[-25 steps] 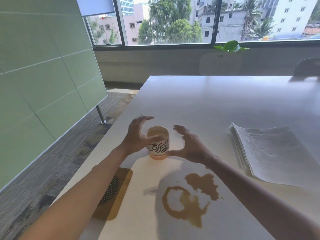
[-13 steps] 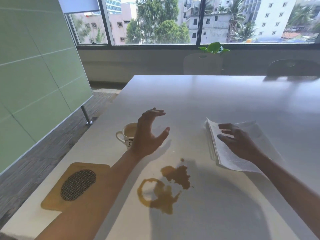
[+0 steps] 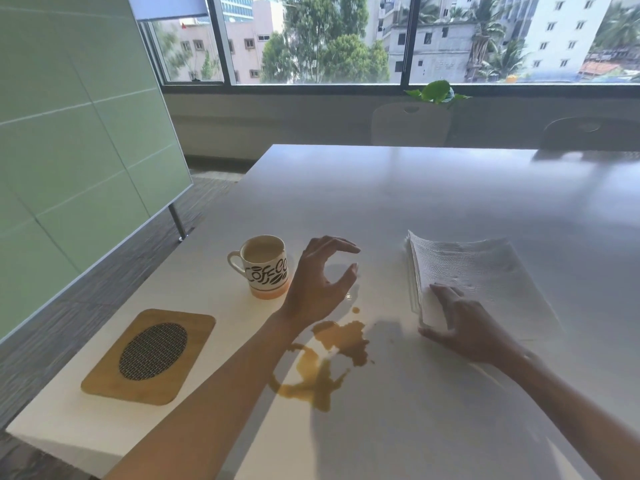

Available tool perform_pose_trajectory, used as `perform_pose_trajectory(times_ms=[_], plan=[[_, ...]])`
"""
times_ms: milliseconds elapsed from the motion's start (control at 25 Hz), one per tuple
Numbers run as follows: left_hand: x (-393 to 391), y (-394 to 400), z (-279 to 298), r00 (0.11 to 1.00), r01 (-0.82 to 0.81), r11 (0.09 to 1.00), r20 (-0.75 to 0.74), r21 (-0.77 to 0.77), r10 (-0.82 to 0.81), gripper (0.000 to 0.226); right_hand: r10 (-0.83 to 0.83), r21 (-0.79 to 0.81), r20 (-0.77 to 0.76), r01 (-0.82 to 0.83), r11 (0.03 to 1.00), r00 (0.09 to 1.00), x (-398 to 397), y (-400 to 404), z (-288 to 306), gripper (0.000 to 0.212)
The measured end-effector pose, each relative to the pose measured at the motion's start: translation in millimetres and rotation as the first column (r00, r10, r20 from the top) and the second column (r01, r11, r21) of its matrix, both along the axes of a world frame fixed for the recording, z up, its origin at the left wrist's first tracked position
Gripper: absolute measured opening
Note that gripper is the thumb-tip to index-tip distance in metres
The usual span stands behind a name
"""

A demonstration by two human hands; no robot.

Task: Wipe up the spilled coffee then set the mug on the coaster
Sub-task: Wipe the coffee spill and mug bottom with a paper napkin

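Right hand (image 3: 465, 327) rests on paper towel stack (image 3: 474, 275), apparently pinching its near corner; coffee spill (image 3: 329, 362) lies left of it, between both hands; left hand (image 3: 318, 285) hovers loosely curled, empty.

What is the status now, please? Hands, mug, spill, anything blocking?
Left hand open, empty, beside mug. Right hand pinching paper towels. Spill unwiped; mug off coaster. Nothing blocking.

Two chairs (image 3: 412, 123) and a leafy plant (image 3: 438, 92) stand below the window (image 3: 311, 39).
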State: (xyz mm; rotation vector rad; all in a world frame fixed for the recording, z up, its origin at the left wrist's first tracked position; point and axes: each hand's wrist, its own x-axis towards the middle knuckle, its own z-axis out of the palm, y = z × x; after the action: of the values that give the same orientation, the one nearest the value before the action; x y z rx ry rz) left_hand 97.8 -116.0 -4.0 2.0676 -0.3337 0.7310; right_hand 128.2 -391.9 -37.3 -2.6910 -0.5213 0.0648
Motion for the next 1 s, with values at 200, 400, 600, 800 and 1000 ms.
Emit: perform_pose_trajectory(times_ms=[200,400,600,800,1000], plan=[[-5,4,-1,0.996,0.038,0.999,-0.078,-0.022,-0.039,0.016,0.022,-0.021,-0.087,-0.024,0.999,0.996,3,1,6,0.060],[-7,-1,-6,0.986,0.092,0.996,-0.143,0.005,-0.091,0.014,0.015,0.033,-0.120,-0.012,0.999,0.993,11,-7,21,0.040],[-3,-7,-4,0.981,0.112,0.993,-0.156,-0.023,-0.114,0.013,-0.081,0.118,-0.056,0.087,0.989,0.995,14,-10,41,0.026],[-3,-17,2,0.972,0.125,0.987,-0.187,-0.103,-0.142,0.014,-0.229,0.287,0.138,0.183,0.940,0.964,8,-11,78,0.031],[-10,-41,1,0.872,0.101,0.922,-0.412,-0.374,-0.263,0.027,-0.085,0.672,-0.033,0.085,0.735,0.996,-5,-6,110,0.046]])
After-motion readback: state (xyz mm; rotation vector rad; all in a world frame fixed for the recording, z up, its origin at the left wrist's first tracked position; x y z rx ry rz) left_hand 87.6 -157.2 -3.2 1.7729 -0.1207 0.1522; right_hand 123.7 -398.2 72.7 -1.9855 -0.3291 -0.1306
